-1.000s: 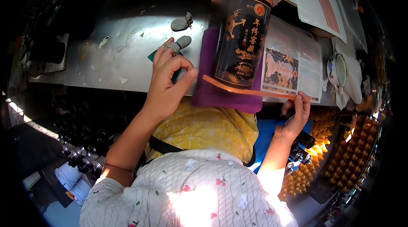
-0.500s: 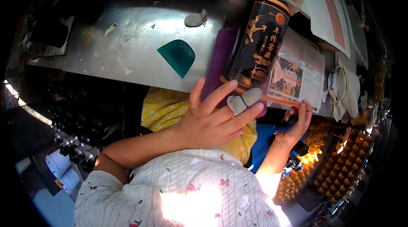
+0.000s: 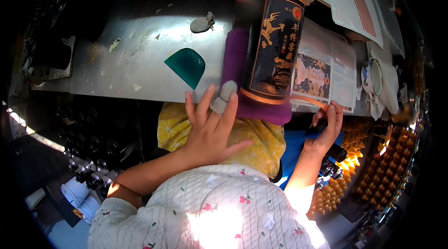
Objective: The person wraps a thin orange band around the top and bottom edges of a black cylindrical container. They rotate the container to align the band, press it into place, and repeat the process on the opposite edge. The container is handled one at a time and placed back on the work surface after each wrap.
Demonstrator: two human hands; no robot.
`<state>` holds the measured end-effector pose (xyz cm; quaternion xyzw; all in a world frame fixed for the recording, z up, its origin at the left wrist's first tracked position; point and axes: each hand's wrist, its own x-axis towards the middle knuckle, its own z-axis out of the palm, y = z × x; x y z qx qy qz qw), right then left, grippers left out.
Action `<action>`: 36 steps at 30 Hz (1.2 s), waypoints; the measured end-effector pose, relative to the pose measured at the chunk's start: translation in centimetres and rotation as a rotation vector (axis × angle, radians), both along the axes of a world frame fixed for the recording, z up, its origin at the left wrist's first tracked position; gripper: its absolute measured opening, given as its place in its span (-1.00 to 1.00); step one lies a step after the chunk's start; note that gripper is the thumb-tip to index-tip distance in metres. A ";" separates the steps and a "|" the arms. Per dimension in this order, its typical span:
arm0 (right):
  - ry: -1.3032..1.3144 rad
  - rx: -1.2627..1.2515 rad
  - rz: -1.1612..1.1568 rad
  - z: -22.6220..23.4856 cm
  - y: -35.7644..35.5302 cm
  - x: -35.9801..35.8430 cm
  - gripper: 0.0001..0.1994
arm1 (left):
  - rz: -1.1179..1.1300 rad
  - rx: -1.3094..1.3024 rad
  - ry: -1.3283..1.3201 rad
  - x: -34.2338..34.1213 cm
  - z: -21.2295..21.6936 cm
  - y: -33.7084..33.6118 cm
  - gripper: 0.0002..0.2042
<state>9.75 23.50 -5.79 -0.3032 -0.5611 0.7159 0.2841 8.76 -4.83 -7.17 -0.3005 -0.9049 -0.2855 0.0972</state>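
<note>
A black bottle (image 3: pixel 275 48) with gold decoration and copper-coloured bands lies on a purple cloth (image 3: pixel 234 57) at the table's near edge. My left hand (image 3: pixel 210 130) is open beside its lower end, fingers spread, touching nothing that I can see. One of its fingers wears a grey cloth finger cover (image 3: pixel 227 91). Between thumb and fingertips, my right hand (image 3: pixel 325 130) pinches a thin orange strip (image 3: pixel 309 101), which stretches to the bottle's copper-coloured base band. A green scraper (image 3: pixel 186 67) rests on the metal table to the left of the purple cloth.
Left of the bottle's upper part lies a grey cloth finger cover (image 3: pixel 202 23) on the metal table (image 3: pixel 140 62). Printed decal sheets (image 3: pixel 313 74) are at the bottle's right, near a white bowl (image 3: pixel 372 77). Racks of gold-coloured pieces (image 3: pixel 387 169) stand lower right.
My left hand has moved left, off the bottle's lower end, and its fingers have spread. My right hand still pinches the orange strip. The whole view has shifted slightly.
</note>
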 end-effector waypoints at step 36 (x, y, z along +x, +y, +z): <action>-0.090 0.064 0.551 2.0 -4.3 -1.9 -0.65 | 0.036 0.054 0.085 -7.8 1.9 1.3 -0.04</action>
